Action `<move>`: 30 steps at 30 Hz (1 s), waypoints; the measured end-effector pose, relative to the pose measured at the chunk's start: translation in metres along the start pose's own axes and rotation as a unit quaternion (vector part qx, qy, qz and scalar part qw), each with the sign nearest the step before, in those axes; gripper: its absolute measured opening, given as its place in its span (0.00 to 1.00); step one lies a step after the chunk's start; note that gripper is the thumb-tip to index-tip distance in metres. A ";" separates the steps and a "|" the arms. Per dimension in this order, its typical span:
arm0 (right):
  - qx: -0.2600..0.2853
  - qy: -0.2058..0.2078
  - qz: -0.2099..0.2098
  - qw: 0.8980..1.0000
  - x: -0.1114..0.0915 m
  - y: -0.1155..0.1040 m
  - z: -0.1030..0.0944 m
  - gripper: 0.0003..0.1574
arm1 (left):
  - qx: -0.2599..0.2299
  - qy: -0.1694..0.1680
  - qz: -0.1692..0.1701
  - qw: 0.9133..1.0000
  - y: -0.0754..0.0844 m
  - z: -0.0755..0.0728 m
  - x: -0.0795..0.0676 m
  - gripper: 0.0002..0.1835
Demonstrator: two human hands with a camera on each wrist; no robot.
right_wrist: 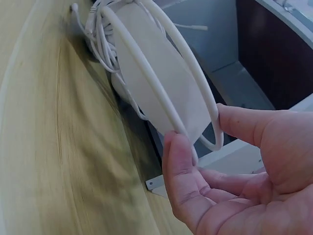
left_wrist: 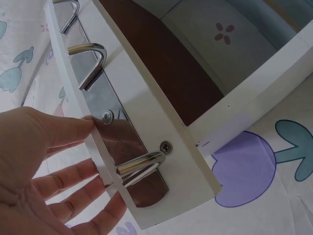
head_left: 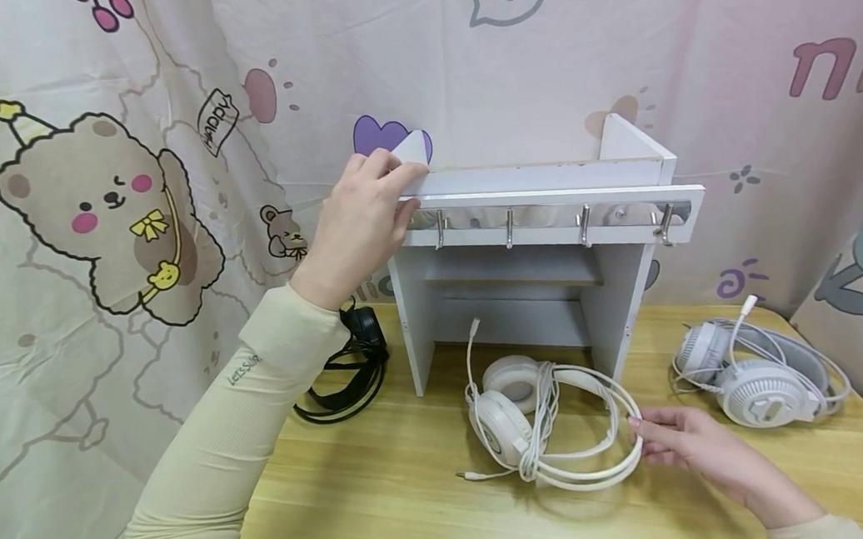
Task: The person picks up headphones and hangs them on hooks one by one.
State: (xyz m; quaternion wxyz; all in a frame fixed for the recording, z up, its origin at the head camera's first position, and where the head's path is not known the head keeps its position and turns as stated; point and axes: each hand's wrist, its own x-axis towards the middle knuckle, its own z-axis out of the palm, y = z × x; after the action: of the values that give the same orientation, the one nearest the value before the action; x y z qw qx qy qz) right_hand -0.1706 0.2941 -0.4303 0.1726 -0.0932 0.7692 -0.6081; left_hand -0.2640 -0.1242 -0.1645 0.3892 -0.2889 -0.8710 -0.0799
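Observation:
A white headset (head_left: 505,419), its cable bundled around it, is in front of the shelf in the head view. My right hand (head_left: 703,455) pinches its headband between thumb and fingers; the right wrist view shows the two thin white bands (right_wrist: 146,68) at the fingertips. My left hand (head_left: 368,215) grips the upper left end of a small white shelf (head_left: 632,289). In the left wrist view, the thumb and fingers hold the edge of its hook board (left_wrist: 161,122), beside a metal hook (left_wrist: 142,166). Several hooks run along the front.
A second white headset (head_left: 767,392) lies on the wooden table (head_left: 387,490) to the right. Left of the shelf is a black headset (head_left: 358,350) with its cable, partly behind my left sleeve. A patterned curtain (head_left: 537,62) hangs behind everything.

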 end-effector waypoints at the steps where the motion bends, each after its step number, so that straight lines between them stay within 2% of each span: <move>1: 0.004 -0.001 0.001 1.000 0.000 0.001 -0.001 0.40 | 0.000 -0.001 0.000 1.000 0.000 0.000 0.000 0.17; 4: 0.015 -0.007 0.004 1.000 0.001 0.004 -0.004 0.36 | 0.001 -0.002 0.001 1.000 0.000 0.001 0.000 0.17; 10: 0.034 -0.019 0.014 0.999 0.000 0.005 -0.005 0.36 | 0.000 0.000 0.000 1.000 0.000 0.001 0.000 0.17; 16: 0.015 -0.009 0.006 1.000 0.001 0.000 -0.003 0.29 | 0.000 0.003 0.001 1.000 0.000 0.001 -0.001 0.17; 23: -0.004 0.003 0.002 1.000 0.001 -0.006 -0.006 0.31 | -0.003 0.006 0.003 1.000 0.000 0.002 0.000 0.17; 30: -0.013 0.000 -0.007 1.000 0.000 -0.012 -0.010 0.23 | -0.004 0.009 0.004 1.000 -0.001 0.002 -0.001 0.17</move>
State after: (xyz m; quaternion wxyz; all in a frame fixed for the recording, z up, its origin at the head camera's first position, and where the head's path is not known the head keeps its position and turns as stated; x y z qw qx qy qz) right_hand -0.1751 0.3004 -0.4161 0.1671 -0.1003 0.7763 -0.5995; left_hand -0.2654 -0.1247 -0.1664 0.3961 -0.2931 -0.8660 -0.0845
